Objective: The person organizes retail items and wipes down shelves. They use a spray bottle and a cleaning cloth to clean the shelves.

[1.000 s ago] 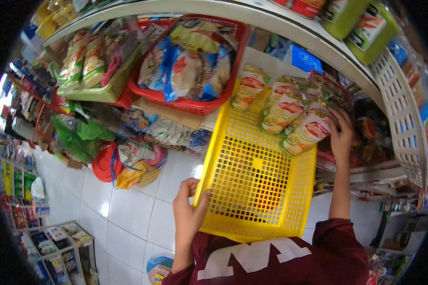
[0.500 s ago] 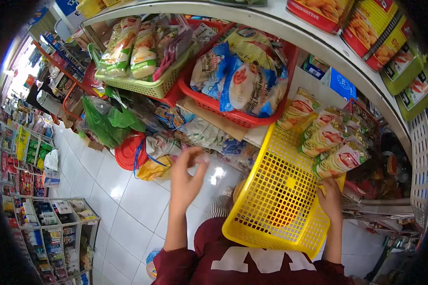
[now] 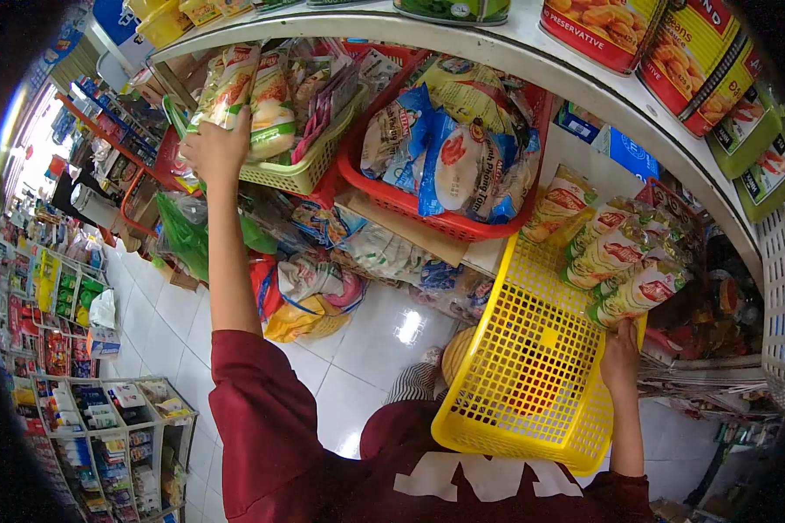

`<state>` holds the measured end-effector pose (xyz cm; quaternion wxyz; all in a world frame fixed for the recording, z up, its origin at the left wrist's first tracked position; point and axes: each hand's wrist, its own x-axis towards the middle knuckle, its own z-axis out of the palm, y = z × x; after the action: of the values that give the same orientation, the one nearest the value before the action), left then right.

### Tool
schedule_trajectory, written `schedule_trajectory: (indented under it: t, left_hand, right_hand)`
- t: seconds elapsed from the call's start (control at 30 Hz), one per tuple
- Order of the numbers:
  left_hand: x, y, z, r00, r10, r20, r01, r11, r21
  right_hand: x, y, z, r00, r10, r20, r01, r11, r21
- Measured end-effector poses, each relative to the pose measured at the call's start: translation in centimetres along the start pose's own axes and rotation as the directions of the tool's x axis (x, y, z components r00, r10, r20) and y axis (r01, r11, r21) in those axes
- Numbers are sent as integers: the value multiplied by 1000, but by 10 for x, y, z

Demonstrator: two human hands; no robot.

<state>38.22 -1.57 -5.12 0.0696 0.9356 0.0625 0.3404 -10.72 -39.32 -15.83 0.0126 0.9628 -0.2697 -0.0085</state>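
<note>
At the upper left, my left hand (image 3: pixel 215 152) is curled around the lower part of a green-and-white food packet (image 3: pixel 235 85) in the light green basket (image 3: pixel 301 177). A similar packet (image 3: pixel 273 109) stands just right of it. My right hand (image 3: pixel 620 353) grips the right rim of the yellow basket (image 3: pixel 462 370), its fingertips partly hidden. Several green-and-yellow packets (image 3: pixel 641 290) lie at that basket's far right end; its near part shows bare mesh. Between the two baskets, a red basket (image 3: pixel 462 228) holds blue-and-white bags (image 3: pixel 462 166).
Cans (image 3: pixel 597 30) line the shelf edge (image 3: pixel 358 21) above. Below the baskets are a green plastic bag (image 3: pixel 181 235) and yellow bag (image 3: pixel 301 321) near the tiled floor (image 3: pixel 358 392). Product racks (image 3: pixel 105 410) stand at the lower left.
My left hand has moved from above the floor up and left to the packet in the light green basket, closing on it. My right hand stays at the yellow basket's rim.
</note>
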Motion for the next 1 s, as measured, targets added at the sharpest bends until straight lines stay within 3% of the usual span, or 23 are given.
schedule_trajectory:
  t: [0.07,0.17,0.23,0.27,0.3,0.33,0.37,0.4,0.43,0.47,0.5,0.57,0.63,0.7,0.73,0.77,0.83,0.87,0.9,0.97,1.0]
  left_hand:
    - [9,-3,2,994,-62,88,67,996,-52]
    - [3,2,-4,997,-68,-26,68,998,4]
    - [-6,-10,-22,988,73,-139,-97,979,-178]
    - [-13,-18,-32,970,140,-199,-189,948,-256]
    - [-18,-26,-44,887,275,-371,-411,837,-362]
    - [-28,-30,-65,882,320,-344,-445,806,-390]
    - [-42,-34,-88,885,386,-261,-454,839,-300]
    - [-59,-34,-109,796,507,-330,-596,754,-277]
    - [-76,-36,-119,746,563,-355,-666,648,-370]
    - [-98,-34,-131,743,586,-322,-659,558,-505]
    - [-114,-27,-144,687,682,-250,-646,417,-640]
    - [-160,-7,-167,629,756,-182,-588,309,-748]
    - [-211,-1,-169,414,900,-134,-603,161,-781]
    - [-254,14,-166,339,925,-173,-563,52,-825]
    - [-272,29,-167,483,833,-268,-500,12,-866]
    - [-278,37,-166,491,839,-234,-475,33,-879]
    - [-288,51,-166,494,855,-157,-414,72,-907]
    - [-295,61,-167,603,795,-61,-263,126,-957]
    - [-297,65,-164,570,820,50,-107,134,-985]
    - [-300,72,-158,448,859,248,195,177,-965]
    - [-309,72,-151,432,860,271,307,142,-941]
  right_hand:
    - [1,-3,-1,1000,22,8,-22,1000,9]
    - [-7,1,-7,993,1,115,-1,1000,2]
    - [-15,7,-23,969,-20,246,20,1000,1]
    - [-14,4,-42,959,-84,270,49,990,134]
    - [-18,-5,-68,943,-146,298,64,961,269]
    - [-21,-14,-88,924,-207,320,67,914,400]
    - [-20,-22,-102,914,-228,336,38,872,489]
    - [-19,-31,-113,905,-246,347,2,818,575]
    - [-18,-35,-117,902,-260,346,-34,753,657]
    - [-18,-35,-113,895,-356,267,35,654,755]
    - [-17,-43,-113,897,-366,247,-51,470,881]
    - [-12,-72,-120,914,-359,187,-186,39,982]
    - [-7,-88,-135,909,-414,41,46,198,979]
    - [-17,-96,-145,922,-383,56,39,234,971]
    - [-19,-90,-149,924,-373,80,10,234,972]
    - [-21,-84,-152,927,-360,103,-19,231,973]
    - [-21,-75,-154,946,-286,-151,247,337,908]
    - [-22,-71,-155,925,-265,-274,364,398,842]
    - [-24,-67,-151,886,-128,-445,455,417,787]
    - [-28,-55,-153,846,56,-530,402,586,704]
    - [-25,-54,-152,831,120,-543,378,594,711]
